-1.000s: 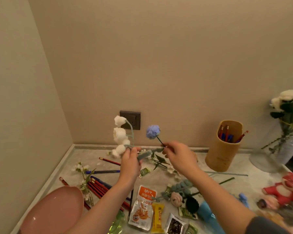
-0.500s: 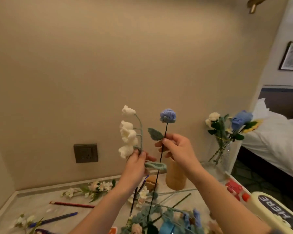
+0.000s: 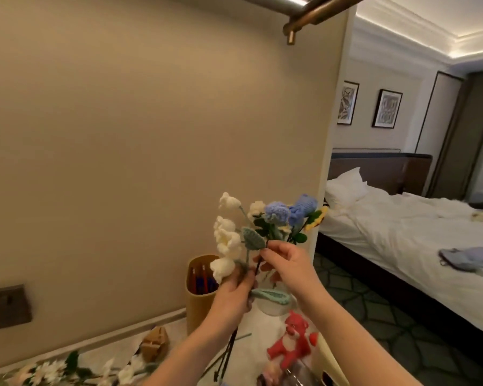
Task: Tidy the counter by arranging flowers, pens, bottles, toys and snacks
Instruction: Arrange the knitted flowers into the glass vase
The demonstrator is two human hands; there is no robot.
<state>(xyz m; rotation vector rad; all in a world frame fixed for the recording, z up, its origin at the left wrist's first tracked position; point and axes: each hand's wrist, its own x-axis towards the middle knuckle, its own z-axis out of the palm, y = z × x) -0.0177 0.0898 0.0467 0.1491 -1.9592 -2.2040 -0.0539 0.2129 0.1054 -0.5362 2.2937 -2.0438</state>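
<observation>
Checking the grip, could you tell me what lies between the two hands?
Head view: the blue crochet flower's dark stem and a green crochet leaf lie between left hand and right hand.

Counter and room beyond, tally by kind
Crocheted flower stems held up, 2: one white bell-flower stem (image 3: pixel 226 240) with 4 blooms, one blue pompom flower (image 3: pixel 276 213) on dark wire. Flower heads behind these, 3: cream rose (image 3: pixel 256 208), blue knitted bloom (image 3: pixel 304 203), yellow sunflower (image 3: pixel 315 220). Tan cylindrical pen holder (image 3: pixel 198 305), 1; red and blue pens (image 3: pixel 204 282) inside, number unclear. Red plush toy (image 3: pixel 293 344), 1. Bare hands, 2: left hand (image 3: pixel 232 296), right hand (image 3: pixel 287 263). Dark-framed wall pictures (image 3: pixel 386 108), 2. White-sheeted bed (image 3: pixel 402 232), 1. Dark wall socket plate (image 3: pixel 6 307), 1
</observation>
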